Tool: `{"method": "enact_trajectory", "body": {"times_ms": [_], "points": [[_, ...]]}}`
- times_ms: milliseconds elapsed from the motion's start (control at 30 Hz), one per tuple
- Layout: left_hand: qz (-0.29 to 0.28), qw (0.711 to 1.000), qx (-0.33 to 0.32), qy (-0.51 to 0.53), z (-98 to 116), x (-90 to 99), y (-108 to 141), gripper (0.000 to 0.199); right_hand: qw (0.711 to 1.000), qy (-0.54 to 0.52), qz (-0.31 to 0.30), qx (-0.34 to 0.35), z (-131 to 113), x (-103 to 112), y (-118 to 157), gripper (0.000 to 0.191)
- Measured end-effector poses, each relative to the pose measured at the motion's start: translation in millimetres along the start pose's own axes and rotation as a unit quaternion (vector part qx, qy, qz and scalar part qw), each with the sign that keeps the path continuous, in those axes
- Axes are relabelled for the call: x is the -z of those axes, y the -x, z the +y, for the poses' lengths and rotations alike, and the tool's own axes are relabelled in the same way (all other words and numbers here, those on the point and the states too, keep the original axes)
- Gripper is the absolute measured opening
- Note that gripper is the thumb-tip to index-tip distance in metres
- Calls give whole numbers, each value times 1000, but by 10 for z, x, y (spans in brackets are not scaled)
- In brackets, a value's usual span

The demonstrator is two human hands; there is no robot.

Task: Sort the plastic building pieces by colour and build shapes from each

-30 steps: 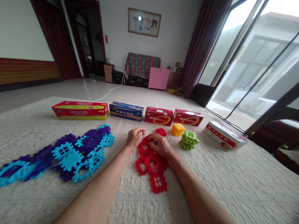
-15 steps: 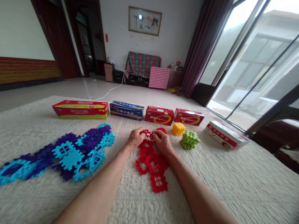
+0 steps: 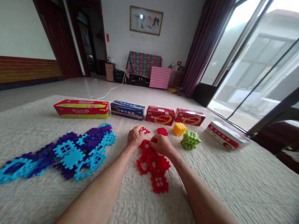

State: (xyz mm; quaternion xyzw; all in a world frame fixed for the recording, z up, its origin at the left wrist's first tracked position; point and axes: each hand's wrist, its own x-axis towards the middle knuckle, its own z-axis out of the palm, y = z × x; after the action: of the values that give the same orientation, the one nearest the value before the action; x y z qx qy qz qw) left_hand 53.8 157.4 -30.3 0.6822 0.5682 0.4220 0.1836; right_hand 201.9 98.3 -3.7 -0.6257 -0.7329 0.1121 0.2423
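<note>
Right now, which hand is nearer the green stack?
Right. The right hand is left of the green stack; the left hand is farther left, holding a red piece.

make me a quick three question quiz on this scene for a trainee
1. Multiple choice: which holds a red piece beyond the red pile?
A) right hand
B) left hand
C) neither

2. True or false: the green stack sits to the right of the yellow stack.

3. Fill in: the box just right of the red-and-lime box is mostly ____.

Key: 1 B, left hand; 2 true; 3 blue.
</note>
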Motion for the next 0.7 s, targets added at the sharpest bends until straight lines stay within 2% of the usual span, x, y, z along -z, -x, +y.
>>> {"method": "enact_trajectory", "body": {"times_ms": [133, 400, 600, 700], "points": [[1, 1000, -2, -3, -7, -7, -2, 40, 1000, 8, 9, -10, 5, 10, -10, 15], [-20, 999, -31, 2, -4, -1, 1, 42, 995, 81, 49, -39, 189, 317, 3, 14], [-26, 999, -27, 1, -11, -7, 10, 41, 991, 129, 20, -31, 333, 383, -1, 3], [-20, 999, -33, -6, -13, -9, 13, 40, 992, 120, -24, 13, 333, 382, 10, 20]]}}
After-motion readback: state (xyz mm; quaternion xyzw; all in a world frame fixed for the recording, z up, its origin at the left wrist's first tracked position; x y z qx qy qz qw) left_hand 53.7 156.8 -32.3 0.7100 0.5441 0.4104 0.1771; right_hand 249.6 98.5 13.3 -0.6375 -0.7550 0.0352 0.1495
